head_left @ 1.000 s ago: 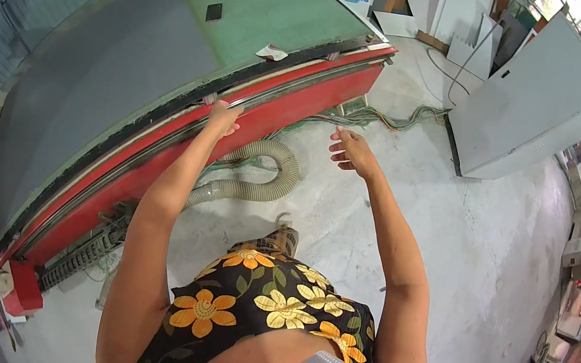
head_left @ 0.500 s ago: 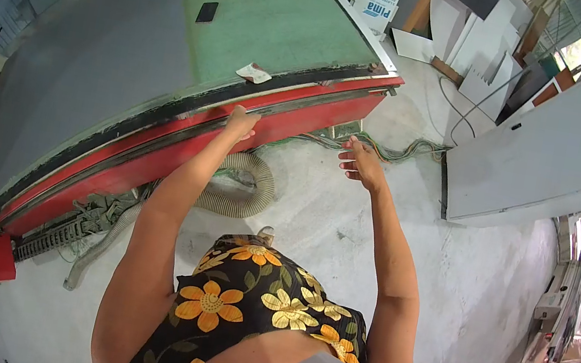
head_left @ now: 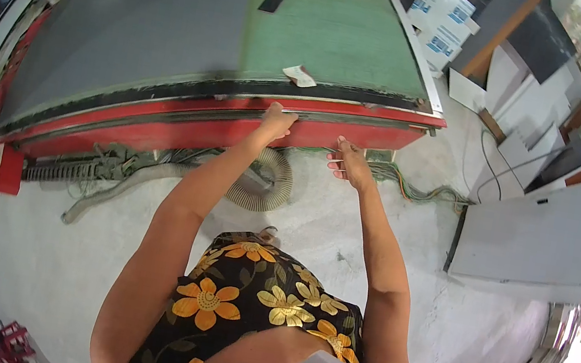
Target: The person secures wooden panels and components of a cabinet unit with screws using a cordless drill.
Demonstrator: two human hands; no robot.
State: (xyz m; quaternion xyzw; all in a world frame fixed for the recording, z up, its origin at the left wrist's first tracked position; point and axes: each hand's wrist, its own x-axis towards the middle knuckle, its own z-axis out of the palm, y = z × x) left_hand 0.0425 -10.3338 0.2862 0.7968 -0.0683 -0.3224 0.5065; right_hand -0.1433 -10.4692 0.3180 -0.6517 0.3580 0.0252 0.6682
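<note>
A large machine table with a red side carries a grey and green top. My left hand is at its front edge, just below a crumpled paper scrap, fingers curled together; anything between them is too small to make out. To its right, my right hand hangs in front of the red side, fingers partly bent and spread apart, with a thin pale line by them that I cannot identify. A black phone lies on the green area.
A ribbed hose coils on the floor below the machine. Cables run to a light grey cabinet at the right. Panels and boards lean at the back right. A red box is at the machine's left end.
The view has turned, so the machine appears more level and farther right. My left hand remains by its edge. My right hand has come closer to my left hand, its fingers more bent.
</note>
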